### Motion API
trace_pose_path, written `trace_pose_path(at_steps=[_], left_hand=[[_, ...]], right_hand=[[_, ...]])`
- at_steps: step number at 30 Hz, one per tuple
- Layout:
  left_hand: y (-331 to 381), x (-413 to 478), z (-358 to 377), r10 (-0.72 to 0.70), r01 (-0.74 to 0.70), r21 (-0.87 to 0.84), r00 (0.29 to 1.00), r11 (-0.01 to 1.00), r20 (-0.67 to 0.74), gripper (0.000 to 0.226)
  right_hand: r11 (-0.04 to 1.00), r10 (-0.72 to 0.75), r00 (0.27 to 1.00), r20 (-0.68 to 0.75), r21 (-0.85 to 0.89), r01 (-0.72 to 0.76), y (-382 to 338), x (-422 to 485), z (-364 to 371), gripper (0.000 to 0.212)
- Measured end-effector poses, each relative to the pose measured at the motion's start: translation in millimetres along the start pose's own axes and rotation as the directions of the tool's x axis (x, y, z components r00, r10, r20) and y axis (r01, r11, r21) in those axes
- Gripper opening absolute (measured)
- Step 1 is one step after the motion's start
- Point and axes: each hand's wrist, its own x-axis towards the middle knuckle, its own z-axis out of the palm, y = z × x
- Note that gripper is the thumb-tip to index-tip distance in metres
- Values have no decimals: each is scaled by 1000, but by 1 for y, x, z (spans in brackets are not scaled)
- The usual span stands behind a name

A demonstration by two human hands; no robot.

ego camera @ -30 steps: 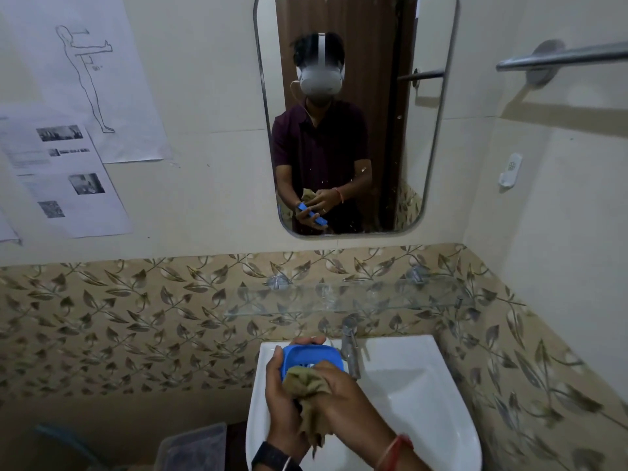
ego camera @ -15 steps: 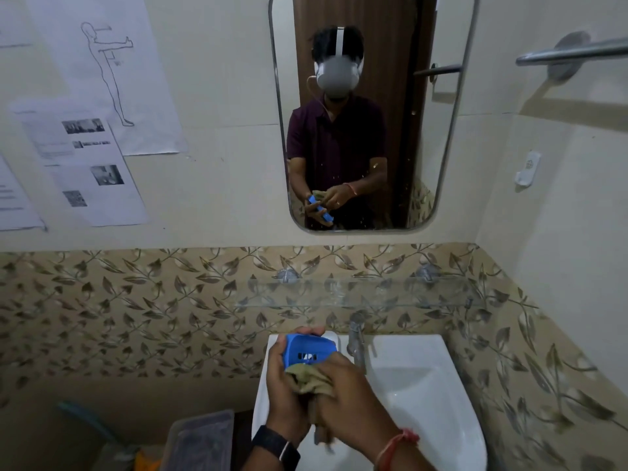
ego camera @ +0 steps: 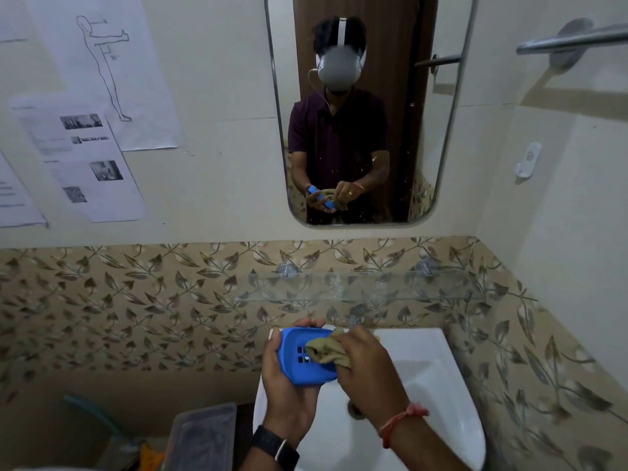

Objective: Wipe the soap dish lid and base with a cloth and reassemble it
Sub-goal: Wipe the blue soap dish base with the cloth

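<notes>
Both hands are over the sink (ego camera: 424, 385). The left hand (ego camera: 289, 392) cups the blue soap dish piece (ego camera: 299, 362) from beneath, its slotted hollow tilted up. The right hand (ego camera: 367, 365), nearer its right edge, bunches the cloth (ego camera: 326, 350) and presses it into the hollow.

**Bathroom corner in front of me, viewed from above the washbasin.**
Cream walls (ego camera: 221, 96) carry a rounded mirror (ego camera: 418, 130) straight ahead of me, printed paper sheets (ego camera: 85, 158) to my left and a metal towel rail (ego camera: 574, 37) to my right. Below runs a band of leaf-patterned tiles (ego camera: 136, 300), crossed by a glass shelf (ego camera: 356, 288) above the white washbasin (ego camera: 435, 368). A clear plastic box (ego camera: 204, 433) stands left of the basin.
</notes>
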Motion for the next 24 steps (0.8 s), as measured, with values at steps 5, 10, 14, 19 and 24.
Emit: trace_pose_path(at_steps=[5, 10, 14, 19, 24], left_hand=[[0, -2, 6, -65, 64, 19, 998, 998, 20, 63], [5, 1, -9, -88, 88, -22, 996, 996, 21, 59], [-3, 1, -5, -119, 119, -56, 993, 991, 10, 59], [-18, -5, 7, -129, 138, -159, 990, 978, 62, 71], [-14, -3, -13, -221, 221, -214, 975, 951, 27, 60]], right_hand=[[902, -7, 1000, -29, 431, 19, -40, -7, 3, 42], [967, -160, 929, 333, 240, 81, -14, -10, -18, 36], [1000, -19, 988, 153, 14, 17, 3, 5, -28, 29], [909, -1, 999, 40, 415, -16, -40, -6, -7, 39], [942, -284, 855, 434, 292, 165, -26, -11, -19, 35]])
